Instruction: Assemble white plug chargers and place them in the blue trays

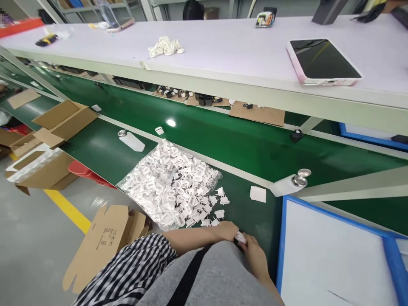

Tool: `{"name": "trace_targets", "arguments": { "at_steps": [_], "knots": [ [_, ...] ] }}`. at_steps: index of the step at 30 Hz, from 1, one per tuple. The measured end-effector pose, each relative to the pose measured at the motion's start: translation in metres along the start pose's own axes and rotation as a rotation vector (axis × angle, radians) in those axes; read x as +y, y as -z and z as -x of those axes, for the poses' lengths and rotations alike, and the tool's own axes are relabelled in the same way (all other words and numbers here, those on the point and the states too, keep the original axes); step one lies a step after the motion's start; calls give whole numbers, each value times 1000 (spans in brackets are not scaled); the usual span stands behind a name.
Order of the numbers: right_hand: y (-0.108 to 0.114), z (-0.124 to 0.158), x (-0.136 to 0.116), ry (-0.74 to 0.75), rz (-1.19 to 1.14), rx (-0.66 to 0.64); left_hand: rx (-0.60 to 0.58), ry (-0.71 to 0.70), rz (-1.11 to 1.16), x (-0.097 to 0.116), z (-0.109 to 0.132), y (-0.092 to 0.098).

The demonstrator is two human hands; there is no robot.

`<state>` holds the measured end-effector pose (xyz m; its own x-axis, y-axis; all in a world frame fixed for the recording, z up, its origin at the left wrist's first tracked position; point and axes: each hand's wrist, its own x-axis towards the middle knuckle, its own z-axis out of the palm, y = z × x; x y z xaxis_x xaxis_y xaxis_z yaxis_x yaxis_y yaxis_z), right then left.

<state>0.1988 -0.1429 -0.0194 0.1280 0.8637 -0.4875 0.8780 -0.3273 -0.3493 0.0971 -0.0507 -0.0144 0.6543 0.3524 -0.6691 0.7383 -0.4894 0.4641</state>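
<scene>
At the lower middle, close to the body, my left hand (228, 230) and my right hand (254, 250) meet at a small white piece (241, 238). The fingers of both hands are closed around it, and a dark bit shows just below it. Left of the hands lies a large heap of white plastic parts (172, 187) on a clear plastic bag. Several loose white parts (219, 213) lie on the green table (245, 212) between the heap and my hands.
A white bottle (290, 183) and a white square pad (258, 194) stand right of the heap; another bottle (131, 140) is behind it. A blue-rimmed white tray (334, 255) is at right. Cardboard boxes (60, 123) are at left. A phone (325, 61) lies on the shelf.
</scene>
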Motion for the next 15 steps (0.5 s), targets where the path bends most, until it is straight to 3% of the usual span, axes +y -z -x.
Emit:
{"name": "trace_targets", "arguments": {
  "at_steps": [4, 7, 11, 13, 15],
  "knots": [
    [26, -26, 33, -102, -41, 145, 168, 65, -54, -34, 0, 53],
    [52, -39, 43, -237, -45, 218, 292, 87, -91, -69, 0, 85],
    [66, -38, 17, -335, -87, 449, 276, 14, -100, -101, -7, 97],
    [60, -39, -4, -276, -156, 501, 261, -10, -77, -107, -12, 97],
    [48, -44, -26, -149, -232, 472, 259, -23, -41, -109, -15, 97]
  ]
}}
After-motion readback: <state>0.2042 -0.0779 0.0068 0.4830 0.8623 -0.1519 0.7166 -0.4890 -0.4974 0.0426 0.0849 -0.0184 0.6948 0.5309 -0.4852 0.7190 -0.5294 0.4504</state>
